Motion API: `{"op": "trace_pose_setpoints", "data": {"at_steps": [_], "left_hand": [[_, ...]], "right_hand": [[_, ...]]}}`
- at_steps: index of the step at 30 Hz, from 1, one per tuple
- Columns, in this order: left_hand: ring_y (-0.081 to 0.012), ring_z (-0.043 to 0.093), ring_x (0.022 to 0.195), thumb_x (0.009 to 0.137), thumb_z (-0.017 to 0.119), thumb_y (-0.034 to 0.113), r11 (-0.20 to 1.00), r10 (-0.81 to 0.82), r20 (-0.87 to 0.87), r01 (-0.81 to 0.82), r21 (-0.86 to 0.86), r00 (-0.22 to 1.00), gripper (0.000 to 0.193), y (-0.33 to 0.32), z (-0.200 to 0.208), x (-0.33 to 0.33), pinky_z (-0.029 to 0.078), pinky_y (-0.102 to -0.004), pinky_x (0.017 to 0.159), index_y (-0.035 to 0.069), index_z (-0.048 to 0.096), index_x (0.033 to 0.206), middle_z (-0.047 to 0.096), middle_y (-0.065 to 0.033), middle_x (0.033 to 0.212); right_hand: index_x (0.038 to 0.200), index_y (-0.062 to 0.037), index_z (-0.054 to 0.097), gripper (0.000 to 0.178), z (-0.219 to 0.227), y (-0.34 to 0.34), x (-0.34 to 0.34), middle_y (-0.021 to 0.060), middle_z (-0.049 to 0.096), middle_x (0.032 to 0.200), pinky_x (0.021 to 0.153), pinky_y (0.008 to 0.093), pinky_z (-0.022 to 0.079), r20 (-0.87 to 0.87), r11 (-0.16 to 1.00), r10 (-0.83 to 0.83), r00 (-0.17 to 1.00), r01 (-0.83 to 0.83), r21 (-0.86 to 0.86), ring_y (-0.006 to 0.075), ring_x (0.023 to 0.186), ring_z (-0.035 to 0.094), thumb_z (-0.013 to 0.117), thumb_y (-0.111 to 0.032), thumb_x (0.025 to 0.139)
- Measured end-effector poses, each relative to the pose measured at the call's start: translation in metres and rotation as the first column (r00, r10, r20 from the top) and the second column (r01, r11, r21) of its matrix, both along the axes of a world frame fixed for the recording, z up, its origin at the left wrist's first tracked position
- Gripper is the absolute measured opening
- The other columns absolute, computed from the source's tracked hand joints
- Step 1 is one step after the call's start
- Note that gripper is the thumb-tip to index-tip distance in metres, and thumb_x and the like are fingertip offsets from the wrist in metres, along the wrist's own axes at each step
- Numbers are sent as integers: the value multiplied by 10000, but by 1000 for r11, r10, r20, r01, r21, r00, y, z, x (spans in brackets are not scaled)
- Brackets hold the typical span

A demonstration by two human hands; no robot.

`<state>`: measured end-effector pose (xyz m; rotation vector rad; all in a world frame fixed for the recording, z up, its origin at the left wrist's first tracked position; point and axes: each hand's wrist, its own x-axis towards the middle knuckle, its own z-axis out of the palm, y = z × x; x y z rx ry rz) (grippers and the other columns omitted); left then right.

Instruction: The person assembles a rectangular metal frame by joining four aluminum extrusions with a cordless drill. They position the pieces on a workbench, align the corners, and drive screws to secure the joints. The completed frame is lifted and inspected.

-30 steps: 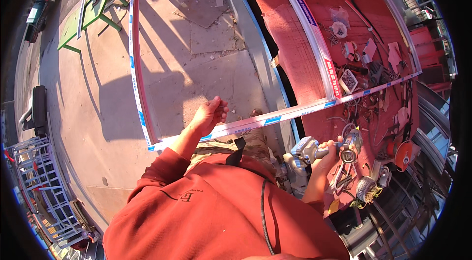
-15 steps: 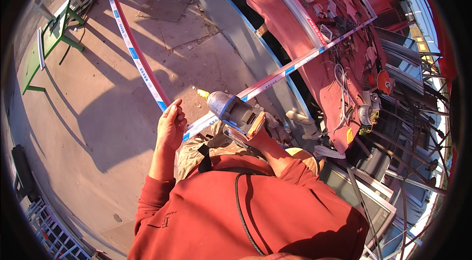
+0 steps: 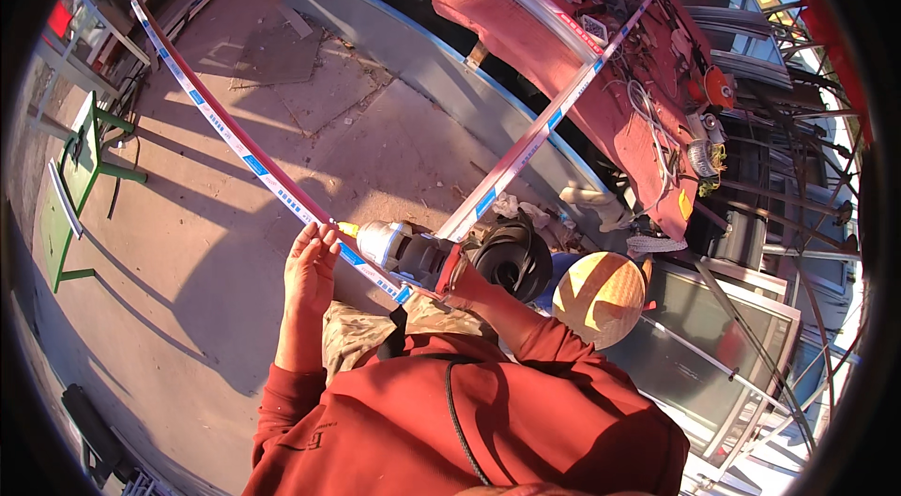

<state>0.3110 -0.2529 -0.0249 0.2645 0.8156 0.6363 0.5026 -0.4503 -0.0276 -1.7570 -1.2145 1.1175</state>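
Observation:
My right hand grips a cordless drill lying level, its yellow tip pointing left at a long metal profile wrapped in white and blue film. The fingers of my left hand are pinched together on that profile, just left of the drill tip. Whatever they hold, if anything, is too small to make out. A second film-wrapped profile meets the first at a corner below the drill and runs away to the far right.
A red-covered bench with tools and cable stands at the far right, beside a grey panel. Nearby are a black coil, a round woven yellowish thing and glazed frames. At left stands a green stand.
The drill has moved down and left, turning so its tip now meets the profile by my left fingers. The profiles appear swung leftward in view. My left hand has shifted slightly down and left.

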Motion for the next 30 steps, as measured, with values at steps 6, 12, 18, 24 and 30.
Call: {"op": "trace_pose_setpoints", "data": {"at_steps": [6, 12, 18, 24, 30], "left_hand": [[-180, 660, 924, 991, 521, 134, 943, -310, 150, 283, 178, 939, 223, 45, 0, -39, 553, -302, 774, 46, 557, 1193, 665, -100, 1106], [-110, 557, 594, 961, 590, 316, 805, -561, -127, 575, 149, 818, 249, 71, 21, -52, 427, -226, 491, 69, 607, 985, 642, -42, 802], [-78, 411, 556, 936, 634, 281, 782, -623, 134, 606, 146, 771, 202, 78, 32, -10, 337, -222, 506, 105, 599, 845, 501, 28, 658], [-74, 348, 530, 937, 622, 332, 710, -701, 118, 704, 28, 703, 252, 68, 54, 52, 291, -231, 477, 84, 608, 895, 455, 31, 652], [-61, 342, 596, 980, 524, 399, 567, -816, 143, 824, 12, 560, 268, 56, 76, 101, 284, -210, 507, 140, 590, 989, 408, 63, 742]], "right_hand": [[1163, -62, 575, 343, 54, 19, -73, 94, 643, 1071, 879, 358, 499, 632, 970, -33, 775, -127, 207, 237, 1001, 612, 641, -193, 853], [1040, -73, 634, 322, 89, 29, -142, 138, 642, 956, 730, 437, 519, 464, 912, -346, 815, 177, 369, 356, 870, 628, 726, -130, 737], [1086, -55, 621, 383, 58, 31, -149, 154, 643, 1010, 806, 453, 506, 500, 899, -419, 758, 269, 345, 359, 926, 621, 733, -181, 742], [1067, -68, 648, 295, 43, 38, -134, 118, 676, 999, 778, 406, 519, 262, 799, -555, 790, 417, 434, 305, 904, 652, 701, -173, 796], [1034, -80, 659, 223, 69, 55, -150, 99, 680, 963, 767, 411, 513, 46, 498, -854, 519, 788, 361, 293, 888, 650, 674, -157, 824]]}}
